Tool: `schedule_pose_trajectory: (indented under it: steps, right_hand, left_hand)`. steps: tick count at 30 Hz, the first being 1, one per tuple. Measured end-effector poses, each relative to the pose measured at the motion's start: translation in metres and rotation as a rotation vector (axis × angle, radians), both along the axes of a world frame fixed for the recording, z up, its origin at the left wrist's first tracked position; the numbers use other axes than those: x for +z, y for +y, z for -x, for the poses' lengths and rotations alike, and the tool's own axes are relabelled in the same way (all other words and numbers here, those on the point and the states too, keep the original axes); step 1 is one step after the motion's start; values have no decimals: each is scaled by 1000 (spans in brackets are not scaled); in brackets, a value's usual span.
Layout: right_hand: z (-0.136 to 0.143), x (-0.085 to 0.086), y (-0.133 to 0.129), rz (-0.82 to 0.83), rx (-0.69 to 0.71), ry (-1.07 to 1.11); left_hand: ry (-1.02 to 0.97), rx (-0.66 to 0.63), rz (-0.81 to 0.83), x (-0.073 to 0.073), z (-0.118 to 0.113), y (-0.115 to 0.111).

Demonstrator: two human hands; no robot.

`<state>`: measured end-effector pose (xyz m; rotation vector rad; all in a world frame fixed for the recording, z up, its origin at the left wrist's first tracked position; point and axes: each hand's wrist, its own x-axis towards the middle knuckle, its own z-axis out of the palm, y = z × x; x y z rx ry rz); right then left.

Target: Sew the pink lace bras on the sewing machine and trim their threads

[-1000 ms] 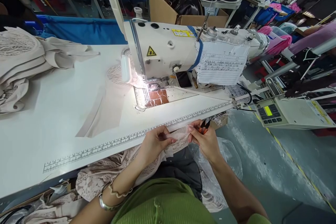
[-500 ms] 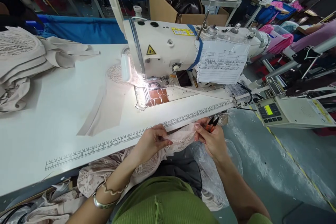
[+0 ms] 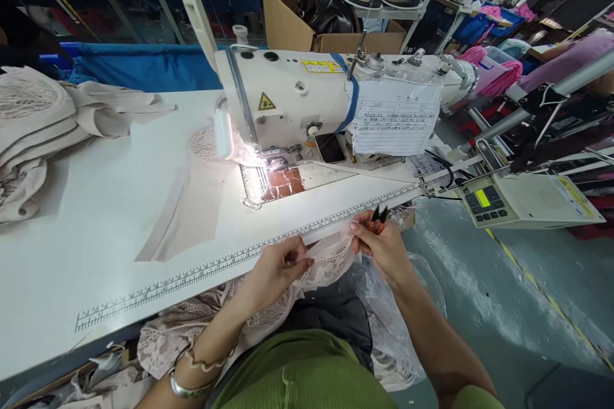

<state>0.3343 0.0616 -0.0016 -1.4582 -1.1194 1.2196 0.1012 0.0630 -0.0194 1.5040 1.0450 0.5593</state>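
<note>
Between my two hands a strip of pale pink lace fabric [image 3: 330,262] is stretched at the table's front edge. My left hand [image 3: 278,267] pinches its left end between thumb and fingers. At the other end, my right hand [image 3: 381,246] pinches the lace and also keeps a pair of thread snips [image 3: 378,220] in its palm, red-orange handles with dark blades pointing up. More lace garment [image 3: 192,319] hangs from the strip over my lap and under my left forearm. Behind my hands stands a white sewing machine [image 3: 288,102], its lamp lit at the needle.
A printed ruler [image 3: 230,262] runs along the table's front edge. One beige lace piece [image 3: 187,204] lies left of the needle, and a stack of beige pieces [image 3: 43,134] is at far left. A control box [image 3: 527,201] sits at right; a phone [image 3: 330,148] lies under the machine arm.
My view has shifted slightly, so the machine and table sit lower and further left. Both hands keep their pinch on the lace, and the snips have tilted more upright in my right hand.
</note>
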Motion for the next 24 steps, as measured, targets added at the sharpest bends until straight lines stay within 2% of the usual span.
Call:
schedule_pose_trajectory:
  steps: [2, 4, 6, 8, 11, 13, 14, 17, 20, 24]
  right_hand:
    - [-11, -7, 19, -80, 6, -316]
    - [-23, -15, 42, -178, -48, -742]
    - [-32, -23, 62, -200, -74, -943]
    - [-36, -30, 75, -212, -41, -1123]
    - [-31, -35, 76, -260, -3, -1258]
    - [-21, -32, 66, -368, 37, -1206]
    - [-15, -30, 59, -442, 100, -1148]
    - [4, -20, 36, -607, 401, -860]
    - [15, -9, 16, -612, 541, -566]
    - [12, 12, -2, -510, 528, -207]
  left_hand:
    - [-6, 12, 8, 1, 0, -2]
    - [-4, 28, 24, 0, 1, -4]
    - [-1, 35, 37, -2, 1, -5]
    - [-4, 45, 45, -4, 1, -6]
    - [-11, 60, 49, -4, 0, -8]
    - [-15, 64, 53, -4, 0, -9]
    - [-19, 64, 56, -4, -1, -10]
    - [-32, 67, 68, -2, -3, -11]
    - [-55, 75, 68, 3, -4, -13]
    - [-122, 116, 48, 7, 1, -16]
